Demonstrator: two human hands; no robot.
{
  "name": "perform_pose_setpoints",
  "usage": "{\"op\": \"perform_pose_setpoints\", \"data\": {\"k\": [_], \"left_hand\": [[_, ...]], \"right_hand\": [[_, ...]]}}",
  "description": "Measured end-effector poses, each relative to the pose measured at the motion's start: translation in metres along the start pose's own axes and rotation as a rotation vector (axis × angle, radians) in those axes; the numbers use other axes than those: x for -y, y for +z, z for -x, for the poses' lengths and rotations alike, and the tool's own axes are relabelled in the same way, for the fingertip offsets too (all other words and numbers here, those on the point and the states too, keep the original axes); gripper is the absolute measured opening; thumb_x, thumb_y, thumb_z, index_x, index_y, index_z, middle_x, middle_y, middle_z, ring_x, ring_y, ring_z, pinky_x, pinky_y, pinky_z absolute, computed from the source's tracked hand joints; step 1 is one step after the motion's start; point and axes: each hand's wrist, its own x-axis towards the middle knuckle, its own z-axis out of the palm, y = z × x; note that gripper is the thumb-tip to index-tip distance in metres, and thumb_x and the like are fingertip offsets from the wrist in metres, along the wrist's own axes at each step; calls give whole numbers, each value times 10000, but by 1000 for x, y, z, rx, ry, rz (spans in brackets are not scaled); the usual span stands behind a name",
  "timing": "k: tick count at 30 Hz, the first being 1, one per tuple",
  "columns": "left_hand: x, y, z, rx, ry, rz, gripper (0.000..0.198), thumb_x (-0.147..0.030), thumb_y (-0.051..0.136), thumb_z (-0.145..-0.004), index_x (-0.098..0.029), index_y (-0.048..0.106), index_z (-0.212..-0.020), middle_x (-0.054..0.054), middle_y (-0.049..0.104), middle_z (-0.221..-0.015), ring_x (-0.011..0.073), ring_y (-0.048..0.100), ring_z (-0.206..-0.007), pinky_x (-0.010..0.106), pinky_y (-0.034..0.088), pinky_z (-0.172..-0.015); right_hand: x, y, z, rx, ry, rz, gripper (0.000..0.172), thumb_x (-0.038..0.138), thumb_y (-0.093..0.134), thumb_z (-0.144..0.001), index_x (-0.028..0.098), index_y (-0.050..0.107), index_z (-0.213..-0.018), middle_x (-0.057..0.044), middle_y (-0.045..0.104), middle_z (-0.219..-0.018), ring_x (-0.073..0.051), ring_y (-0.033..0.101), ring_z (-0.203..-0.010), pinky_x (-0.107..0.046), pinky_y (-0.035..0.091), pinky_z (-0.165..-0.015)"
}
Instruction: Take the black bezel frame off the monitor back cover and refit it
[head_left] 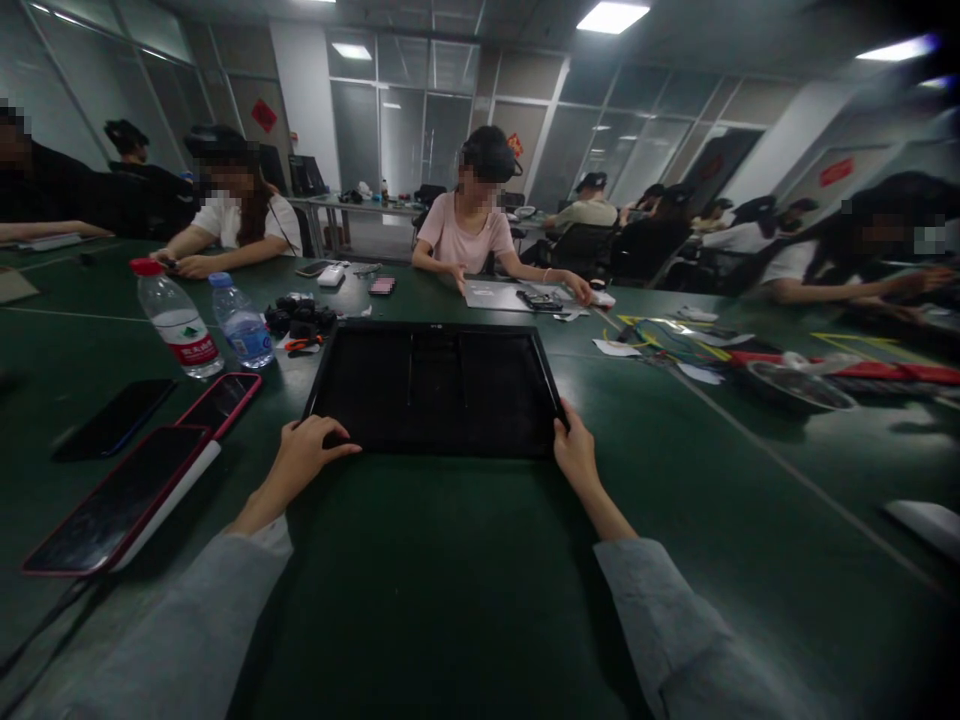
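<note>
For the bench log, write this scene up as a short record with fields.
Held item: black monitor casing, by its look
Left hand: at its near left corner
Right hand: on its right edge, near the corner
Surface: green table; contact with casing unclear
Left side: red-capped bottle, blue-capped bottle, three phones
Opposite: seated co-worker in pink, at a silver panel

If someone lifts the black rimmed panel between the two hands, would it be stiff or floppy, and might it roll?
The black rimmed panel would probably be stiff: its edges run straight between the left hand and the right hand. It seems unlikely to roll, being broad and rectangular. Its smooth-looking surface might be slightly slippery.
</note>
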Motion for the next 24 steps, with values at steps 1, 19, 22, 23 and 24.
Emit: {"op": "perform_pose_setpoints", "data": {"k": [1, 19, 22, 23, 24], "left_hand": [[-2, 0, 0, -13, 2, -6, 388, -643, 709, -860, -267, 740, -952, 50, 760, -1054, 297, 657, -1064, 541, 344, -1077], [-15, 0, 2, -151, 44, -11, 317, -571, 706, -902, -258, 727, -953, 51, 764, -1050, 301, 659, -1079, 550, 341, -1091], [-14, 1, 1, -166, 55, -9, 336, -591, 691, -906, -259, 718, -948, 52, 767, -1056, 303, 657, -1094, 552, 337, -1096], [-14, 1, 1, -168, 57, -7, 342, -600, 687, -906, -262, 716, -952, 52, 768, -1059, 304, 654, -1102, 552, 338, -1097], [-13, 1, 1, -169, 58, -4, 348, -607, 684, -905, -264, 714, -956, 51, 769, -1063, 304, 651, -1109, 552, 339, -1098]], "right_hand": [[2, -1, 1, -6, -3, -5, 625, 379, 423, -927, 92, 566, -1464, -199, 606, -1455, -337, 587, -1351, -557, 421, -1182], [0, -3, -3, -17, 25, -61, 616, 402, 457, -916, 117, 585, -1447, -187, 644, -1404, -329, 603, -1321, -555, 436, -1169], [3, -4, -3, -32, -1, -73, 626, 408, 448, -927, 99, 572, -1457, -199, 616, -1439, -326, 569, -1366, -547, 425, -1180], [4, -4, -3, -37, -8, -74, 626, 411, 447, -930, 101, 570, -1459, -198, 608, -1451, -323, 558, -1379, -545, 421, -1185], [4, -4, -4, -43, -13, -75, 624, 414, 447, -933, 108, 567, -1463, -193, 601, -1461, -320, 550, -1389, -545, 416, -1190]]}}
